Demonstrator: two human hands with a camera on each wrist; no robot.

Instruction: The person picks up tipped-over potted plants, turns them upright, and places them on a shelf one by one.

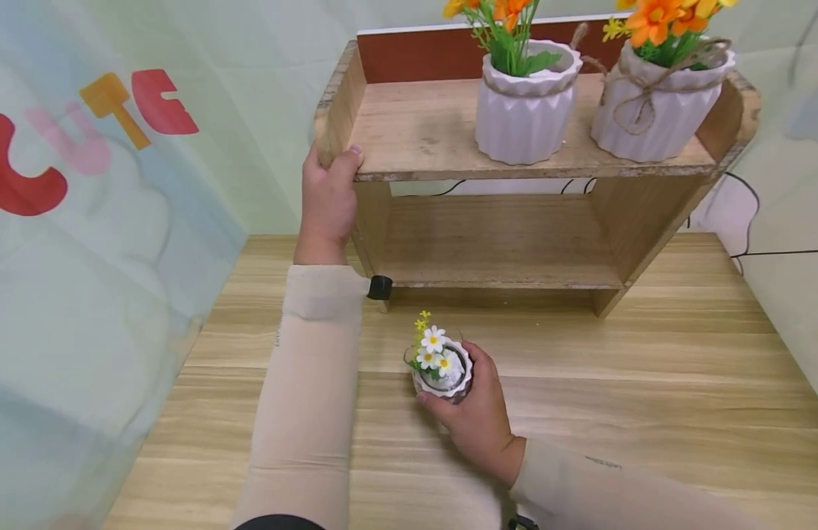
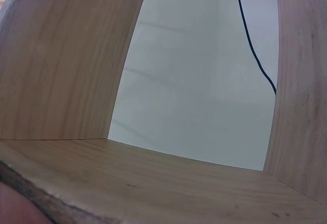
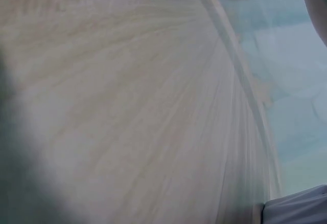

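My left hand (image 1: pixel 329 202) grips the left front edge of a small two-tier wooden shelf (image 1: pixel 501 239), its thumb over the upper board. In the left wrist view the shelf's inside boards (image 2: pixel 168 183) fill most of the picture. Over the table in front of the shelf, my right hand (image 1: pixel 478 419) holds a small white fluted flowerpot (image 1: pixel 463 368) from its right side, thumb at the near rim and fingers round the far side. White daisies (image 1: pixel 434 341) and a yellow sprig stand in that pot. The right wrist view shows mostly blurred tabletop, without the pot.
Two larger white fluted pots (image 1: pixel 526 121) with orange flowers and twine stand on the upper board, at its middle and right. The wood-grain table (image 1: pixel 647 397) carries the shelf. Printed cloth (image 1: pixel 117 294) hangs at the left and behind.
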